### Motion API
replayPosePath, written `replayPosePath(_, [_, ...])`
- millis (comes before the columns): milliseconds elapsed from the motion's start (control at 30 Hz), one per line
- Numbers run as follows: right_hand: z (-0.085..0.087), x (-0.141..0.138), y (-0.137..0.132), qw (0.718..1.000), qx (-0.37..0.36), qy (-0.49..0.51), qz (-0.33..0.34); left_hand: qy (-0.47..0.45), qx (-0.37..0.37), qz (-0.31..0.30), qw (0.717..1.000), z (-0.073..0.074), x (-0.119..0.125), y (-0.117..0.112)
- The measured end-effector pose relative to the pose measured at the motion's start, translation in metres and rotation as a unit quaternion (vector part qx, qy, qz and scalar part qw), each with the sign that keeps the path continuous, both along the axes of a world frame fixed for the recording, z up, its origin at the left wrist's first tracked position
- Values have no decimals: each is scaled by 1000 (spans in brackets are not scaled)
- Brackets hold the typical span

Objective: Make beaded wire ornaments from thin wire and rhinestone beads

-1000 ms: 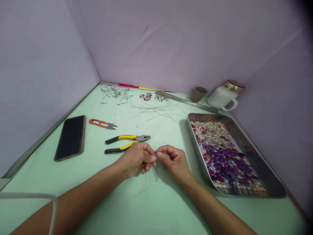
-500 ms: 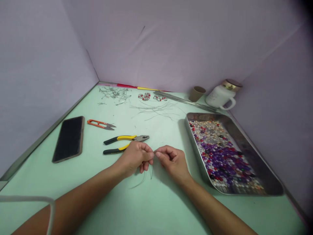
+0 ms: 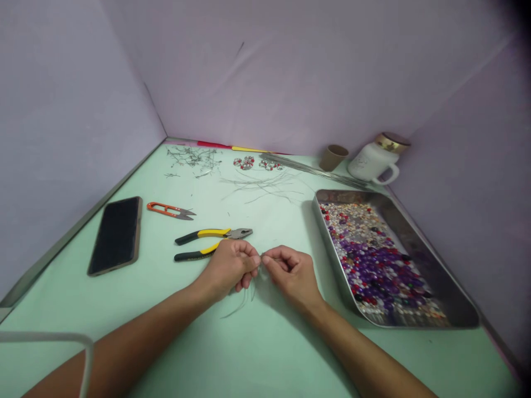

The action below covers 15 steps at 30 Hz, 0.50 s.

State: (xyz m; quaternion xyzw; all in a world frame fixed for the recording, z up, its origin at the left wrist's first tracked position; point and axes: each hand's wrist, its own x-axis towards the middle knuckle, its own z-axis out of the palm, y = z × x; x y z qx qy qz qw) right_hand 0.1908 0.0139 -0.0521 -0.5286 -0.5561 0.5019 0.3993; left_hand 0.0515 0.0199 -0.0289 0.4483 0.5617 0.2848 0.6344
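Observation:
Over the middle of the pale green table, my left hand (image 3: 235, 265) and my right hand (image 3: 292, 274) meet at the fingertips. Both are closed in a pinch on a thin wire (image 3: 238, 311), whose loose ends hang below the left fingers. Where the fingertips come together, the wire is mostly hidden. Just behind my left hand lie pliers (image 3: 213, 233) with yellow and black handles, their jaws pointing right; part of the lower handle is covered by the hand.
Right stands a metal tray (image 3: 338, 260) of mixed beads (image 3: 384, 271). Left lie a phone (image 3: 116, 235) and orange thread snips (image 3: 170, 210). Behind are wire scraps (image 3: 193, 157), beaded pieces (image 3: 244, 162), loose wires (image 3: 265, 185), a brown cup (image 3: 333, 158) and a white mug (image 3: 368, 162).
The hanging wire end below my fingers has shifted slightly left. My right fingertips have moved a little; both hands keep their pinch. The whole view has shifted very slightly.

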Motion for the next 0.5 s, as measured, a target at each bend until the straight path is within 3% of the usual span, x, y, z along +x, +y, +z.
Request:
replayPosePath(100, [2,-1,4,997,-47,47,-42,109,135,19,985,5,0,-3])
replayPosePath(167, [3,-1,7,993,-60,84,-63,206,283,10,937,4,1,-8])
replayPosePath(233, [3,-2,8,990,-62,104,-71,299,389,-33,871,1,2,-14])
replayPosePath(367, [3,-3,7,989,-61,107,-81,465,400,-88,785,-7,4,-22])
replayPosePath(500, [4,-3,6,988,-61,118,-81,524,383,-105,753,-5,6,-22])
